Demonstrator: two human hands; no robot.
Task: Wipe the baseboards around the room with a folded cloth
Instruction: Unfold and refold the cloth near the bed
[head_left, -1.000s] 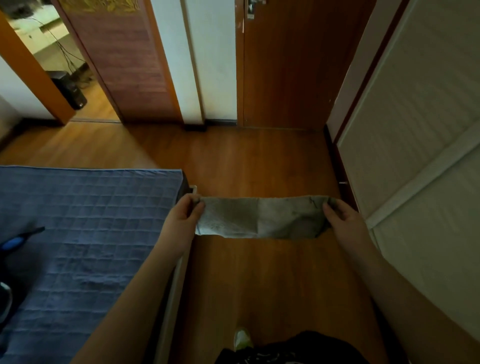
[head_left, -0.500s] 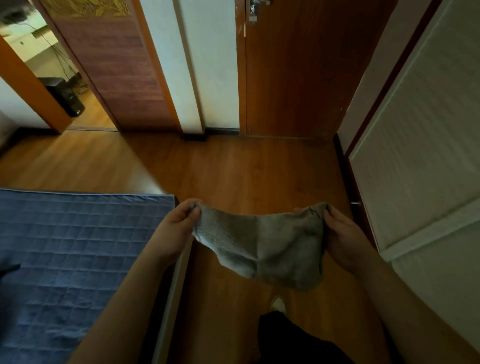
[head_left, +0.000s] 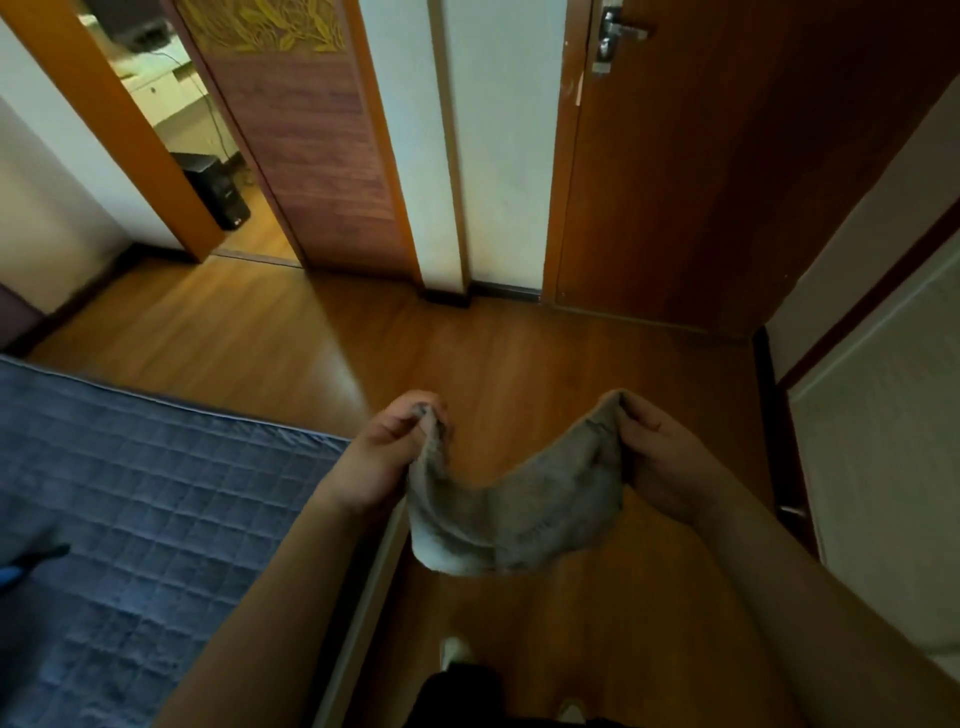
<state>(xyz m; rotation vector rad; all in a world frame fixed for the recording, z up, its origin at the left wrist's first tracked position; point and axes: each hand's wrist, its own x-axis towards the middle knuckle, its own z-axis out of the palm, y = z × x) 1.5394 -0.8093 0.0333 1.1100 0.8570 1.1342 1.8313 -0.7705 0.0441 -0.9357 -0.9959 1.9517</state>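
Observation:
A grey cloth (head_left: 511, 512) hangs in a slack curve between my two hands above the wooden floor. My left hand (head_left: 379, 457) pinches its left end. At the cloth's right end, my right hand (head_left: 662, 457) pinches the upper corner. A dark baseboard (head_left: 501, 290) runs along the foot of the far white wall. Another dark baseboard (head_left: 771, 410) runs along the right side under the pale wardrobe panels.
A bed with a blue quilted cover (head_left: 130, 499) fills the left side, its white frame edge (head_left: 363, 597) next to my left arm. A closed brown door (head_left: 691, 171) stands ahead. An open doorway (head_left: 208, 171) at the far left shows a black box on the floor.
My hands have come closer together, so the cloth went from stretched flat to sagging in the middle. The view has tilted up toward the doors.

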